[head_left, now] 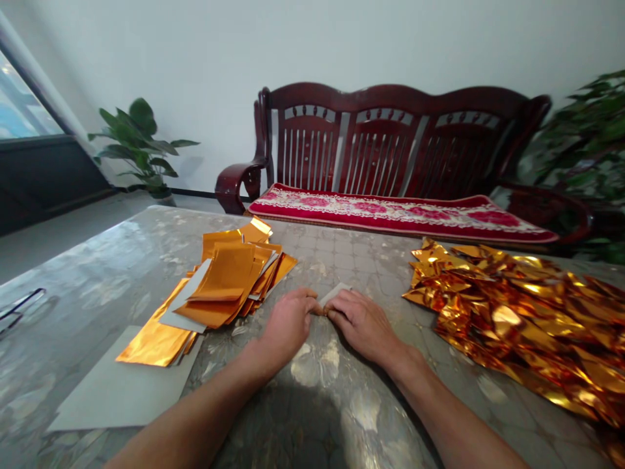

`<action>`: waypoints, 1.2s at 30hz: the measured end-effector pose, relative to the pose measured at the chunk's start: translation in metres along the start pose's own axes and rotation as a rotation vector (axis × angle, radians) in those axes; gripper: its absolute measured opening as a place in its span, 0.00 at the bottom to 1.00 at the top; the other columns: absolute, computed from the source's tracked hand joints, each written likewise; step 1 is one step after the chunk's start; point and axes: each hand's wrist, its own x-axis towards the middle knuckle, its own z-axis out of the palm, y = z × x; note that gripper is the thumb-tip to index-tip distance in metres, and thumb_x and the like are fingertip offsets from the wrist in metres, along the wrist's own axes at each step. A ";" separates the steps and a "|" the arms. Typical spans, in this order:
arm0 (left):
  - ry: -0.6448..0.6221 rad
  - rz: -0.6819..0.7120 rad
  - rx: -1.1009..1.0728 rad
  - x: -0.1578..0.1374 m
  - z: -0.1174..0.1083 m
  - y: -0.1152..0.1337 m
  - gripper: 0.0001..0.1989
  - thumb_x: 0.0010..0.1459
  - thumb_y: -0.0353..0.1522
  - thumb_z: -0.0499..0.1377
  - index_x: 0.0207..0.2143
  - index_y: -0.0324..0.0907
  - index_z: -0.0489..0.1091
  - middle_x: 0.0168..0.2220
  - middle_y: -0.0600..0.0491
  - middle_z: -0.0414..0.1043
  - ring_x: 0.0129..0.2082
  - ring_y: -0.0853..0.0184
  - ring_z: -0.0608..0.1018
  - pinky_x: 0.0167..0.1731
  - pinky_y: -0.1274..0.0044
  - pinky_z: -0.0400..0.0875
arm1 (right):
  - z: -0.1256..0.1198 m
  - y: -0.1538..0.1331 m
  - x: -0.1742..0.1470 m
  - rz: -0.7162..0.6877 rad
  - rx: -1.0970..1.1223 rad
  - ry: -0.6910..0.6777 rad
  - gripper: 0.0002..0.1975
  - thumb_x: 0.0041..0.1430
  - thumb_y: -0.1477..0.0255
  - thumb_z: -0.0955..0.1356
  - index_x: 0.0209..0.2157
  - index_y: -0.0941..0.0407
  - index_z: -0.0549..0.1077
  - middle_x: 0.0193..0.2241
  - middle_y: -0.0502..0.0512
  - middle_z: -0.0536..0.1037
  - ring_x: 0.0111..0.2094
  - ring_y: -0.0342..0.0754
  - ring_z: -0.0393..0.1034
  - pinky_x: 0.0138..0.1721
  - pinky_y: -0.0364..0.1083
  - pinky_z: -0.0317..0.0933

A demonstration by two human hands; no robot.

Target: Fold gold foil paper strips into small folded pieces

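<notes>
A small sheet of foil paper [336, 291], pale side up, lies on the table between my two hands, partly covered by them. My left hand [293, 318] pinches its left edge, fingers curled together. On the other side my right hand [360, 324] presses and grips the same sheet, with thumb and fingertips close to the left ones. Left of my hands is a loose pile of gold foil paper sheets [224, 277], some showing pale backs. To the right spreads a large heap of folded shiny gold foil pieces [517, 319].
A pale flat sheet [127, 391] lies under the pile's near end. Glasses [22, 306] rest at the table's [312, 417] left edge. Behind stands a dark red wooden bench [390, 150] with a floral cushion [400, 215]. Potted plants [141, 146] flank it.
</notes>
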 end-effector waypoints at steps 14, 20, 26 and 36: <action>-0.097 0.219 0.138 -0.002 -0.015 0.003 0.18 0.57 0.21 0.52 0.39 0.45 0.77 0.44 0.52 0.77 0.46 0.63 0.76 0.50 0.72 0.67 | 0.002 -0.003 0.002 0.071 -0.031 -0.022 0.04 0.65 0.72 0.64 0.35 0.55 0.69 0.35 0.51 0.74 0.39 0.47 0.65 0.39 0.45 0.54; -0.104 0.303 0.259 -0.001 -0.019 0.000 0.16 0.59 0.22 0.54 0.41 0.46 0.77 0.47 0.52 0.76 0.45 0.62 0.75 0.49 0.69 0.67 | -0.004 -0.002 0.010 0.091 -0.066 -0.113 0.07 0.67 0.70 0.61 0.35 0.54 0.68 0.36 0.51 0.75 0.39 0.47 0.67 0.38 0.45 0.53; -0.142 0.322 0.286 -0.002 -0.023 0.001 0.19 0.57 0.19 0.52 0.42 0.47 0.76 0.50 0.52 0.75 0.49 0.62 0.75 0.56 0.64 0.63 | -0.009 -0.006 0.021 0.138 -0.163 -0.221 0.08 0.66 0.71 0.61 0.35 0.54 0.69 0.35 0.52 0.76 0.38 0.48 0.69 0.33 0.45 0.51; -0.129 0.343 0.276 0.000 -0.022 -0.004 0.22 0.53 0.18 0.53 0.43 0.48 0.76 0.52 0.53 0.73 0.51 0.62 0.74 0.59 0.61 0.60 | -0.007 -0.011 0.018 0.145 -0.203 -0.174 0.05 0.65 0.71 0.62 0.36 0.54 0.68 0.37 0.53 0.75 0.40 0.49 0.69 0.34 0.45 0.51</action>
